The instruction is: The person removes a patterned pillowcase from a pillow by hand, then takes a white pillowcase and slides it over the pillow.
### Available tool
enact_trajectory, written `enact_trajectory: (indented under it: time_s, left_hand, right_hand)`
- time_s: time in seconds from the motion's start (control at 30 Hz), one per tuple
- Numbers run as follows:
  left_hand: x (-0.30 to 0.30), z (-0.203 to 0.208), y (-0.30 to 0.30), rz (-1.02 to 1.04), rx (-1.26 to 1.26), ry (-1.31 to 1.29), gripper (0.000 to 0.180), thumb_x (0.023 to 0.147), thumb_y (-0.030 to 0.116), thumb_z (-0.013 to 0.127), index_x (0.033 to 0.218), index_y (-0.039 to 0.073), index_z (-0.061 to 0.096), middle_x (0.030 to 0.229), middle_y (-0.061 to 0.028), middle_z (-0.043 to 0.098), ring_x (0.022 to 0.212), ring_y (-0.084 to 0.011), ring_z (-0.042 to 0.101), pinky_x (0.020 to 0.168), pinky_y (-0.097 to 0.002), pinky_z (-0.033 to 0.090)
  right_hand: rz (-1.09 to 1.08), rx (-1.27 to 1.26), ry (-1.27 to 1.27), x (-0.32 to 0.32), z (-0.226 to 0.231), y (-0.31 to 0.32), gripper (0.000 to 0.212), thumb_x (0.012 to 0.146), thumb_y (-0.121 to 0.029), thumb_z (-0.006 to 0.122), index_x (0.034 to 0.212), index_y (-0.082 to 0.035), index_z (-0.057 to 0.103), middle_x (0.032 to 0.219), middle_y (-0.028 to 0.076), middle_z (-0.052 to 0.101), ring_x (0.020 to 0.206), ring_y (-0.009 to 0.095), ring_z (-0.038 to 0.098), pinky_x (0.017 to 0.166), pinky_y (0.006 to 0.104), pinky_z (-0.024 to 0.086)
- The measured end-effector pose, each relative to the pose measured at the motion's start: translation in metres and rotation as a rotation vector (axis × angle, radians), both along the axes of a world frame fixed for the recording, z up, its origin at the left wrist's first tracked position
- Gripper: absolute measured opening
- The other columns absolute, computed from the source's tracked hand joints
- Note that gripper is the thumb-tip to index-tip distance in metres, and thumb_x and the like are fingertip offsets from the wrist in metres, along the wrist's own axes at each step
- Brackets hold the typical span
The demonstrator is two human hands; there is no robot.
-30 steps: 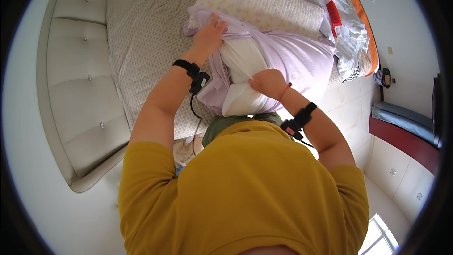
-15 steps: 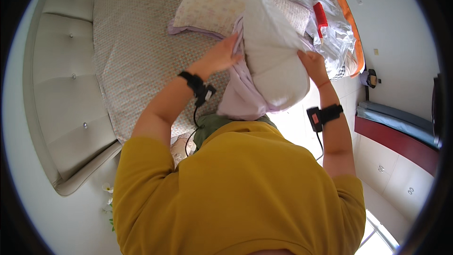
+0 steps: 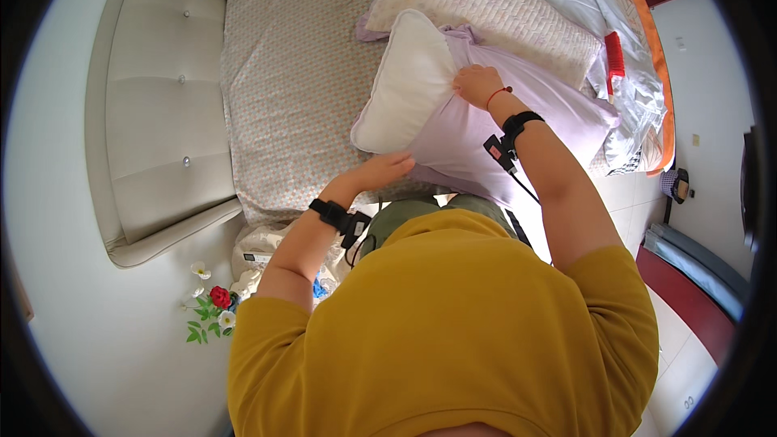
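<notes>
Two bare hands work at a white pillow half inside a lilac pillowcase on the bed; its bare end lies at the right hand's 9 to 10 o'clock and the left hand's 12 to 1. The right fingers are curled, pinching the pillowcase where it meets the white. The left fingers lie straight and close together, tips at the lilac cloth's near edge; whether they grip it I cannot tell.

At the right hand's 12 to 1 o'clock, a patterned pillow borders the pillowcase's far side. A red brush sits between its 2 and 3, silvery plastic past 3. The padded headboard stands at the white pillow's 9, flowers at the left hand's 8.

The right forearm covers part of the lilac cloth. Both thumbs are hard to make out, the covered pillow end is hidden, and the left forearm partly blocks a pale bundle.
</notes>
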State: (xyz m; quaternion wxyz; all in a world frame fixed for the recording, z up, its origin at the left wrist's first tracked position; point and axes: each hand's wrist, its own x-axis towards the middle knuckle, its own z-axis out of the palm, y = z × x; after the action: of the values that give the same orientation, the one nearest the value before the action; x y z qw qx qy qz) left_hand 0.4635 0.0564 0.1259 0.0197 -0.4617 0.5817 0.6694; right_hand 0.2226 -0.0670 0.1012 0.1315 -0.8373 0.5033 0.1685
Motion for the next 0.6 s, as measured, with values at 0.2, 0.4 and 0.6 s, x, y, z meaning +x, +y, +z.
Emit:
enact_trajectory:
  time_s: [0.2, 0.4, 0.6]
  left_hand:
    - [-0.053, -0.047, -0.102, -0.010, -1.022, 0.042, 0.037, 0.076, 0.011, 0.055, 0.111, 0.001, 0.050, 0.113, -0.0177, 0.051, 0.105, -0.0327, 0.048, 0.090, -0.0380, 0.037]
    - [-0.103, -0.040, -0.178, -0.055, -1.289, -0.501, 0.040, 0.076, 0.030, 0.053, 0.108, 0.005, 0.054, 0.119, -0.0146, 0.049, 0.111, -0.0290, 0.044, 0.097, -0.0467, 0.026]
    - [-0.087, -0.008, -0.145, 0.003, -1.047, -0.437, 0.042, 0.068, 0.049, 0.059, 0.074, 0.007, 0.064, 0.072, -0.0107, 0.063, 0.072, -0.0283, 0.060, 0.068, -0.0394, 0.045]
  right_hand:
    - [0.189, -0.054, 0.023, 0.016, -0.030, 0.017, 0.020, 0.075, -0.028, 0.053, 0.071, -0.014, 0.066, 0.076, 0.004, 0.063, 0.078, 0.023, 0.058, 0.067, 0.0365, 0.044]
    - [0.079, -0.137, -0.166, -0.006, 0.013, 0.077, 0.026, 0.074, -0.030, 0.055, 0.059, -0.011, 0.063, 0.060, 0.008, 0.059, 0.067, 0.024, 0.058, 0.063, 0.0366, 0.042]
    - [-0.556, 0.144, -0.556, -0.035, 0.016, 0.083, 0.026, 0.075, -0.034, 0.058, 0.082, -0.009, 0.054, 0.067, 0.010, 0.059, 0.072, 0.030, 0.057, 0.063, 0.0394, 0.045]
